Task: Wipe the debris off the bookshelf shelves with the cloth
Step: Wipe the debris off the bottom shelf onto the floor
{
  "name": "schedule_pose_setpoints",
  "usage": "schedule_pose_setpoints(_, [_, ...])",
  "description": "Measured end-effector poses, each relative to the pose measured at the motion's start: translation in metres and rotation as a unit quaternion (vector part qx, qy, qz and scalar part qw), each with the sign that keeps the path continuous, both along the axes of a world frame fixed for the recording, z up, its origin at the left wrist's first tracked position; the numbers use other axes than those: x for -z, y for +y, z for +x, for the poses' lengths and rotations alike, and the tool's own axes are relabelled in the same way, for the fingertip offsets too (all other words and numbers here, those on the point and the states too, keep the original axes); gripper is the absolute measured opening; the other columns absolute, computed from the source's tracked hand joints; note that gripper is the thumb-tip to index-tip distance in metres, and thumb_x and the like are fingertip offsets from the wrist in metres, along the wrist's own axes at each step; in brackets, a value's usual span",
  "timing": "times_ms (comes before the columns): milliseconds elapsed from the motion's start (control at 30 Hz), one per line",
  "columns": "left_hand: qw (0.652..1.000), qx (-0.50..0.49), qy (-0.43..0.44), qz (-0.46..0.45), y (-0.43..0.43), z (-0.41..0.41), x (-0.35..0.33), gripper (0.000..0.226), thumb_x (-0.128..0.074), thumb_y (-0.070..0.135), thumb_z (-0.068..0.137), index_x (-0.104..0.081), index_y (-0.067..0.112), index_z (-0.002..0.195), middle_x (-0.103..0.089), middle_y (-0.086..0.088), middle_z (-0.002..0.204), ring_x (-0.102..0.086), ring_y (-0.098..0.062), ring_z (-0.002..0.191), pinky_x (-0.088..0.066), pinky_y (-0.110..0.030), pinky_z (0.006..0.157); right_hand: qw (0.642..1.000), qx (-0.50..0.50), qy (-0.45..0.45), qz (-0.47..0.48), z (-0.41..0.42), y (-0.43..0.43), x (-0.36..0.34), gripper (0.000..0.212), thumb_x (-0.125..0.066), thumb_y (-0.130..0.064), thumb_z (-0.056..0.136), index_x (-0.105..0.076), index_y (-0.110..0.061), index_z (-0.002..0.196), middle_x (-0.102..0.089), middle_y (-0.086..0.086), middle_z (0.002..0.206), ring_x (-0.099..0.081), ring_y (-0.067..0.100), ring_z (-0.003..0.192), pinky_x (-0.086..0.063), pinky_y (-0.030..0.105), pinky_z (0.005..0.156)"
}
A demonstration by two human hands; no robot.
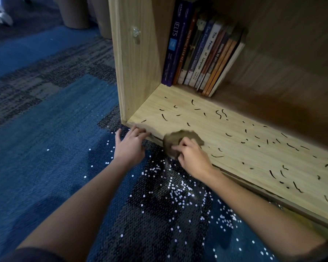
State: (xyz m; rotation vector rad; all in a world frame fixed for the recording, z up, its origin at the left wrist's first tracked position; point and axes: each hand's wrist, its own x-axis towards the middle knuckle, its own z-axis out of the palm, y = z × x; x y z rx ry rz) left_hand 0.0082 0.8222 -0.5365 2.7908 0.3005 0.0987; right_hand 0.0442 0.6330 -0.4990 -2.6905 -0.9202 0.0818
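Note:
The bottom shelf of a light wooden bookshelf lies in front of me, strewn with several thin dark curled strands. My right hand grips a crumpled brown cloth at the shelf's front edge, left of centre. My left hand rests with straight fingers on the shelf's front left corner and holds nothing. Many small white specks lie scattered on the blue carpet below the cloth.
A row of upright books stands at the back left of the shelf. The bookshelf's left side panel rises beside my left hand. Blue and grey carpet spreads to the left, with round brown bases at the far back.

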Motion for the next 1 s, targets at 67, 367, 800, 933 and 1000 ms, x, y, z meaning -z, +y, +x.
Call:
schedule_pose_setpoints(67, [1.0,0.004,-0.002,-0.001,0.0,0.002,0.0,0.06,-0.052,0.012,0.086,-0.038,0.031,0.141,-0.031,0.008,0.149,-0.01,-0.011,0.144,0.005,-0.052,0.112,1.0,0.006,0.008,0.005,0.002,-0.002,0.002,0.044,-0.053,-0.004,0.089,-0.051,-0.017,0.131,-0.049,0.0,0.118,-0.041,0.016,0.11,-0.043,0.03,0.096])
schedule_pose_setpoints(367, [1.0,0.015,-0.009,-0.014,0.005,0.004,0.0,0.058,-0.052,0.01,0.084,-0.043,0.031,0.138,-0.037,0.009,0.145,-0.015,-0.009,0.142,0.002,-0.048,0.113,0.998,0.045,0.036,0.012,0.025,0.005,-0.009,0.043,-0.052,-0.004,0.089,-0.052,-0.018,0.13,-0.049,-0.005,0.116,-0.047,0.015,0.107,-0.045,0.029,0.095])
schedule_pose_setpoints(800, [0.99,-0.087,-0.05,-0.098,0.033,0.012,0.01,0.058,-0.051,0.011,0.086,-0.036,0.013,0.142,-0.035,-0.005,0.145,-0.033,-0.023,0.133,-0.02,-0.044,0.11,0.998,-0.023,0.037,0.05,0.062,0.078,-0.018,0.042,-0.044,0.002,0.09,-0.05,-0.009,0.13,-0.044,-0.004,0.102,-0.041,0.015,0.101,-0.046,0.029,0.088])
schedule_pose_setpoints(933, [0.99,-0.072,-0.058,-0.103,0.041,0.008,0.017,0.057,-0.05,0.007,0.086,-0.04,0.016,0.141,-0.039,-0.001,0.144,-0.034,-0.02,0.133,-0.023,-0.043,0.109,1.0,-0.018,-0.005,0.023,0.073,0.11,0.001,0.041,-0.044,0.003,0.09,-0.052,-0.009,0.128,-0.046,0.007,0.111,-0.041,0.023,0.105,-0.046,0.039,0.087])
schedule_pose_setpoints(1000, [0.989,-0.071,-0.073,-0.111,0.041,0.007,0.02,0.057,-0.051,0.005,0.084,-0.041,0.016,0.14,-0.04,0.0,0.145,-0.036,-0.02,0.133,-0.025,-0.042,0.108,0.999,-0.032,-0.015,0.002,0.058,0.104,0.012,0.039,-0.043,0.0,0.091,-0.051,-0.011,0.128,-0.046,0.008,0.117,-0.039,0.022,0.105,-0.042,0.036,0.091])
